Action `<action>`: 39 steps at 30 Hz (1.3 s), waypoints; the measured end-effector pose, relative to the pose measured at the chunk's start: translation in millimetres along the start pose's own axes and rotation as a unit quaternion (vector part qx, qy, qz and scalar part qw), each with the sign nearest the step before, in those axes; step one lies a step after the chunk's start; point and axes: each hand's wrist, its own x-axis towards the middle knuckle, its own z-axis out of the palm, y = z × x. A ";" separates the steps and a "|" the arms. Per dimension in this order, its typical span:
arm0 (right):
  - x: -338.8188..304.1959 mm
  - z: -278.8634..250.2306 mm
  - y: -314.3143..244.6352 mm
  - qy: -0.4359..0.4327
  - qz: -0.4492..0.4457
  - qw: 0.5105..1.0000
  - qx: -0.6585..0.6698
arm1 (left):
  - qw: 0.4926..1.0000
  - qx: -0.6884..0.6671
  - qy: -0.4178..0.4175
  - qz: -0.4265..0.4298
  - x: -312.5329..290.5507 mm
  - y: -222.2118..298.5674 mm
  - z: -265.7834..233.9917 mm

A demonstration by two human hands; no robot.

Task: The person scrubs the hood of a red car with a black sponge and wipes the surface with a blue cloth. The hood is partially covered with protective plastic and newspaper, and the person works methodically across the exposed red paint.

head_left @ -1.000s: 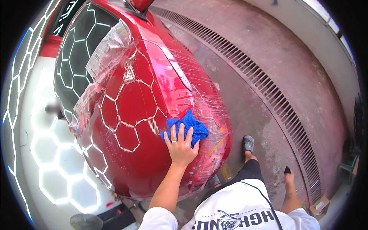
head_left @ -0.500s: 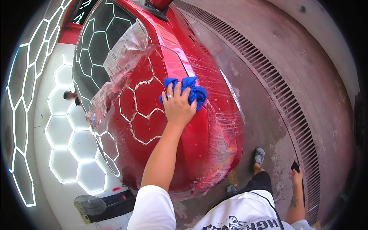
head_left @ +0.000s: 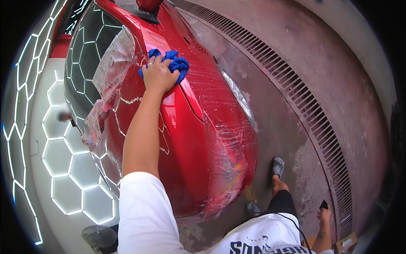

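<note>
Hexagon-shaped wall lights (head_left: pixel 78 182) glow to the left of the red car (head_left: pixel 182 186), while a slotted floor grate (head_left: pixel 292 81) curves past on the car's right. Thin masking sheet (head_left: pixel 113 63) clings along the car's dark glass, and clear, wrinkled film (head_left: pixel 228 156) covers part of its right flank. We see a fan (head_left: pixel 99 237) below and left of the car.

Against the car's upper painted area, near the upper end of a dark panel seam and below the side mirror (head_left: pixel 148 5), lies a bunched blue cloth (head_left: pixel 179 70). It sits directly beneath our left hand (head_left: pixel 160 77), much the nearer of our two, and bulges out most on the thumb side. We can make out no clear long axis in the crumpled fabric; our forearm runs up toward it from the car's near end.

Our left hand is partly spread, its fingers a little apart and bent over the cloth, holding it against the paint. Our right hand (head_left: pixel 324 215) hangs well apart, right of the car, closed round a small black object (head_left: pixel 324 205) whose kind we cannot tell.
</note>
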 end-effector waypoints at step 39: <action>-479.5 462.8 76.2 -0.038 -0.624 0.776 0.080 | 0.952 -0.223 0.201 0.066 -516.7 -80.6 48.2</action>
